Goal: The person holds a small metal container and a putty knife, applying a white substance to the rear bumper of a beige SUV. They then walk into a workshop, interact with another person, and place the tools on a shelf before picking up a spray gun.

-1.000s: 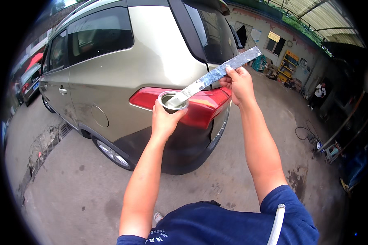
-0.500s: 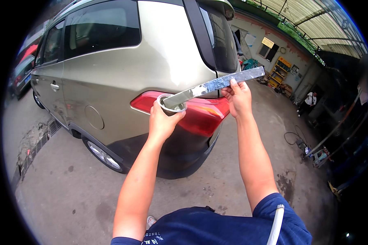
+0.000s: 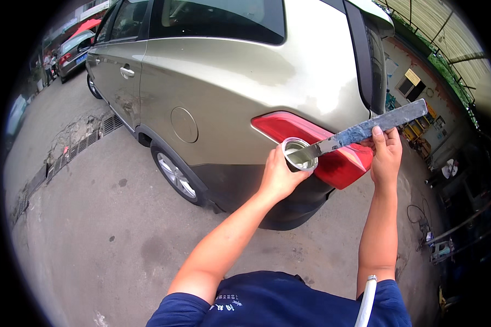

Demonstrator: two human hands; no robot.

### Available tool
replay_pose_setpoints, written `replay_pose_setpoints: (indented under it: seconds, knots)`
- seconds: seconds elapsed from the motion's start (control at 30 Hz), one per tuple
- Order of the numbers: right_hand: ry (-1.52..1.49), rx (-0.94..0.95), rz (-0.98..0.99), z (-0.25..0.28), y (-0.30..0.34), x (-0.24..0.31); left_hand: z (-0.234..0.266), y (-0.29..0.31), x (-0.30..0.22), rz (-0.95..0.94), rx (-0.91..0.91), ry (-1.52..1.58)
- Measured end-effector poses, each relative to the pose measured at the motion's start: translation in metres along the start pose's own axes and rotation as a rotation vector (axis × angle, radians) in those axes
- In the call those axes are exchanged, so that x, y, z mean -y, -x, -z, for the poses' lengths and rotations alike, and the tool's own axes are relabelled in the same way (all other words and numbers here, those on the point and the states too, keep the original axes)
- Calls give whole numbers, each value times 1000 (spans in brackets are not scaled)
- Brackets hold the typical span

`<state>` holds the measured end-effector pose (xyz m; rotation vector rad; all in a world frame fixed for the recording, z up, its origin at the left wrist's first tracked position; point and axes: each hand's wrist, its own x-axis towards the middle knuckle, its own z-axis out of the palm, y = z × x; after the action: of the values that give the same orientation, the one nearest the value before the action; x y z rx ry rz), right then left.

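Note:
My left hand (image 3: 279,175) is closed around a small clear cup (image 3: 295,143) that holds greenish liquid. The cup leans, its mouth facing me. A long flat mixing stick (image 3: 360,132), crusted with blue and grey paint, slants up to the right out of it. Its lower end is inside the cup, and the wet part carries the liquid's greenish colour. Higher up, my right hand (image 3: 386,155) pinches the stick between thumb and fingers. Both hands are in front of the red tail light (image 3: 289,124) of a greenish-beige car (image 3: 229,103).
The car's dark lower bumper (image 3: 289,212) and rear wheel (image 3: 173,171) are beyond my left forearm. A drain grate (image 3: 65,158) crosses the concrete floor (image 3: 120,261) at left. At right lie hoses and tools (image 3: 442,249). A pale hose (image 3: 367,302) hangs over my shirt.
My view has swung left, so the car and both hands appear farther right. Less of the stick's greenish end shows above the cup, so it sits deeper. Both hands keep their hold.

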<state>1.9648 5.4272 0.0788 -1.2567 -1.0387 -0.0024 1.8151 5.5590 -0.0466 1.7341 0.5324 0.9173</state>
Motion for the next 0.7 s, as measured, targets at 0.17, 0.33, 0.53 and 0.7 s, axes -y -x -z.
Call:
replay_pose_setpoints:
  seconds: [0.17,0.33,0.53,0.7]
  knots:
    - [140,218,18,-61,30,-14,31,30,51,0,8,6]
    - [163,341,-16,-105,45,-50,59,40,85,-33,14,42]
    - [188,517,44,-172,40,-76,107,52,125,4,-48,-4]
    - [259,598,84,-237,36,-91,162,47,142,27,-96,-2]
